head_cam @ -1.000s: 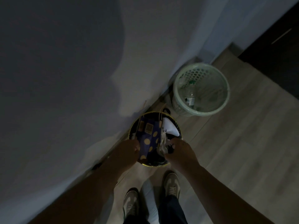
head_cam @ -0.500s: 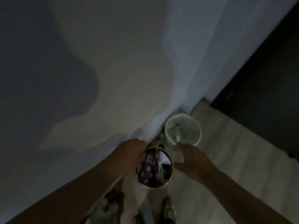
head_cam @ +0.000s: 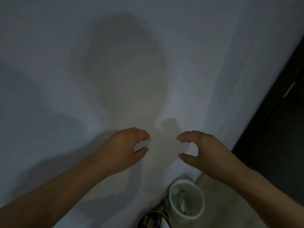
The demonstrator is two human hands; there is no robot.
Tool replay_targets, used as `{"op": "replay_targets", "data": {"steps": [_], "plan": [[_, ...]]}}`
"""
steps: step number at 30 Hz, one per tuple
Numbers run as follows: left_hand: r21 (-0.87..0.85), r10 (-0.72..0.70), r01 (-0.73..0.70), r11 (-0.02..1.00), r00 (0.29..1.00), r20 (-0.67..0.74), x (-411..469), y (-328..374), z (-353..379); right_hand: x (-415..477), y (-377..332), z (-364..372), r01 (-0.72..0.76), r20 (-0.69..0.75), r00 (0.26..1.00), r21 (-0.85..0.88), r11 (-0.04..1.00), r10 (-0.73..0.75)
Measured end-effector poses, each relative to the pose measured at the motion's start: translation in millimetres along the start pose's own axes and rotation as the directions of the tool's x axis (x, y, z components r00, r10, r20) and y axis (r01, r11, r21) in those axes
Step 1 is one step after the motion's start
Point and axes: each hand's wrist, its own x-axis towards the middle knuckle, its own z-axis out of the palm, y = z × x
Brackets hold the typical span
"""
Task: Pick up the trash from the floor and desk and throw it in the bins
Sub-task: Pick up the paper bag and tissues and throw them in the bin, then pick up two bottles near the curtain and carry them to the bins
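My left hand and my right hand hover side by side in front of the pale wall, fingers loosely curled, both holding nothing. Far below them a pale green mesh bin stands on the floor against the wall, with a bottle inside. At the bottom edge sits a dark bin with a yellow rim, holding blue dotted packaging and white paper; only its top shows.
A pale wall fills most of the view, with my shadows on it. A dark cabinet or door runs along the right. A strip of light wooden floor lies between the bins and that dark surface.
My hands have left the dark bin and risen, now apart and holding nothing. The view has tilted upward, so both bins have slid down toward the bottom edge.
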Motion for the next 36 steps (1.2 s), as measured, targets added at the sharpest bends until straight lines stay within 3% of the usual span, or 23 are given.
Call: {"op": "replay_targets", "data": {"steps": [5,8,17,27,36], "plan": [[0.046,-0.116,0.122,0.991,0.987,-0.115,-10.1,41.5,-52.8,10.2,-17.8,-60.3,0.230,-0.085,0.970,0.028,0.973,-0.227],[0.076,-0.222,0.240,0.968,0.957,-0.188,-28.9,58.2,-66.1,19.6,-28.6,-69.7,0.350,-0.064,0.936,0.057,0.935,-0.346],[0.185,-0.535,0.615,0.766,0.771,-0.346,-163.1,93.9,-115.5,25.0,-131.1,-45.0,0.635,0.009,0.764,0.165,0.755,-0.645],[0.193,-0.656,0.906,0.375,0.407,-0.635,-413.9,236.9,-181.7,-133.2,-336.0,-21.0,0.889,-0.005,0.328,0.341,0.306,-0.945],[0.055,-0.637,0.995,-0.080,-0.009,-0.771,-638.9,458.6,-197.6,-388.8,-492.1,-13.5,0.852,-0.079,-0.131,0.501,-0.153,-0.988]]}}
